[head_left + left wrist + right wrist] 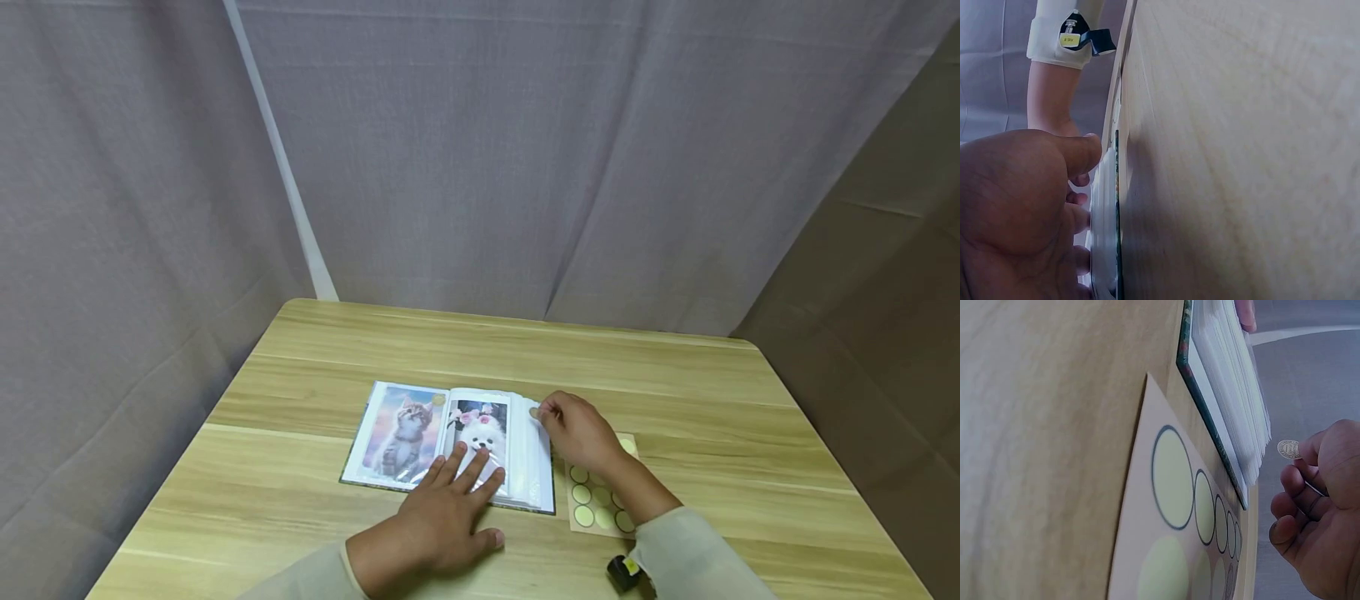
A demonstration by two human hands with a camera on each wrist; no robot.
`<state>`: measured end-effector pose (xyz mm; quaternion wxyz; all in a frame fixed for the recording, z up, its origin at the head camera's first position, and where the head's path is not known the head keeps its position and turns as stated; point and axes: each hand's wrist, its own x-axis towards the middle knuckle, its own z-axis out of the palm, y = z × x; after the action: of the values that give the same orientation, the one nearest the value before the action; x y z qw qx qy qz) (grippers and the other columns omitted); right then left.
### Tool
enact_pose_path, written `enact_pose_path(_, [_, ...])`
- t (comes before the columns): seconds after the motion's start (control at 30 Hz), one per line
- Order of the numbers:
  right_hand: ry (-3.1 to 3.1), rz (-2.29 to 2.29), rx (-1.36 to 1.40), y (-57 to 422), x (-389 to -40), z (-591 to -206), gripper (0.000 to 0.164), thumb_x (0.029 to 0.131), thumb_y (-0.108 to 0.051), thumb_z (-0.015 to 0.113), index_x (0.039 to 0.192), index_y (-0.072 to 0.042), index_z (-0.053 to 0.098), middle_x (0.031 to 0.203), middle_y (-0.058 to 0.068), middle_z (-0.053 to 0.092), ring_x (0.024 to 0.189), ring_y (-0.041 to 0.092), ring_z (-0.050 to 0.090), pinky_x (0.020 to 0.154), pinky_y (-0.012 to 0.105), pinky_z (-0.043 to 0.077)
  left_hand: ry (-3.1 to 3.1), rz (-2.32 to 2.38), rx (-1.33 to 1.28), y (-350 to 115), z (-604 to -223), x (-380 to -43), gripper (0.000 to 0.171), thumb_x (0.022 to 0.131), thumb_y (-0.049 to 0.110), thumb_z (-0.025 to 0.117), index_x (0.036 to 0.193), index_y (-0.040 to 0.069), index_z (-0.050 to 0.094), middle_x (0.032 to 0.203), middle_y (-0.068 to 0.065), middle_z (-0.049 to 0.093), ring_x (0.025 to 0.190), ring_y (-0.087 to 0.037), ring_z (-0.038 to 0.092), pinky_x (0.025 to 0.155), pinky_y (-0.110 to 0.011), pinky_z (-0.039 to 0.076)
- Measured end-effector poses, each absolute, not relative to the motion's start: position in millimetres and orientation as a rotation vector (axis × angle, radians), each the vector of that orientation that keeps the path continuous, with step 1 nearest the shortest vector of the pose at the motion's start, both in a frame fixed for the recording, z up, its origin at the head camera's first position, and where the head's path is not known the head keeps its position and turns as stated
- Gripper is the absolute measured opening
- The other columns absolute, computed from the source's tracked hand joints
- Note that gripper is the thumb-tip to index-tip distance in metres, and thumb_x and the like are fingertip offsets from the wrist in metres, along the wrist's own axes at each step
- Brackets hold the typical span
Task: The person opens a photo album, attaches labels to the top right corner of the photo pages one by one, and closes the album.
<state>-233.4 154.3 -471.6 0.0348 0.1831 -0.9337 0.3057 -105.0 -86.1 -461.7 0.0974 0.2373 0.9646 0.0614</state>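
An open photo album [531,467] lies on the table, a kitten picture [405,437] on its left page and a white puppy picture [491,421] on its right. My left hand [446,517] rests with spread fingers across the album's lower edge, fingertips on the puppy page. Between thumb and finger, my right hand [581,429] pinches a round gold sticker [1288,449] near the album's upper right corner. Another round sticker [438,400] is on the kitten page's upper right. Beneath my right forearm lies a sticker sheet [581,493], partly hidden.
The wooden table [262,475] carries the album and the sheet. Grey curtains [465,167] hang behind it and at both sides. A black strap with a yellow label [624,573] is at the right sleeve's cuff.
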Motion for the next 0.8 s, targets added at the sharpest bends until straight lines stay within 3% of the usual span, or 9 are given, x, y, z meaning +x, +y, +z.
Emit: enact_pose_path(0.8, [-2.881,0.938,0.529,142,-241,-474,0.012,0.103,-0.018,0.058,0.102,-0.010,0.067,0.083,-0.002,0.061,0.075,0.015,0.054,0.069,0.036,0.047,2.858,0.182,0.716,-87,-464,-105,0.081,0.096,0.072,0.047,0.164,0.033,0.026,0.171,-0.002,0.012,0.156,-0.033,0.005,0.122,-0.052,0.016])
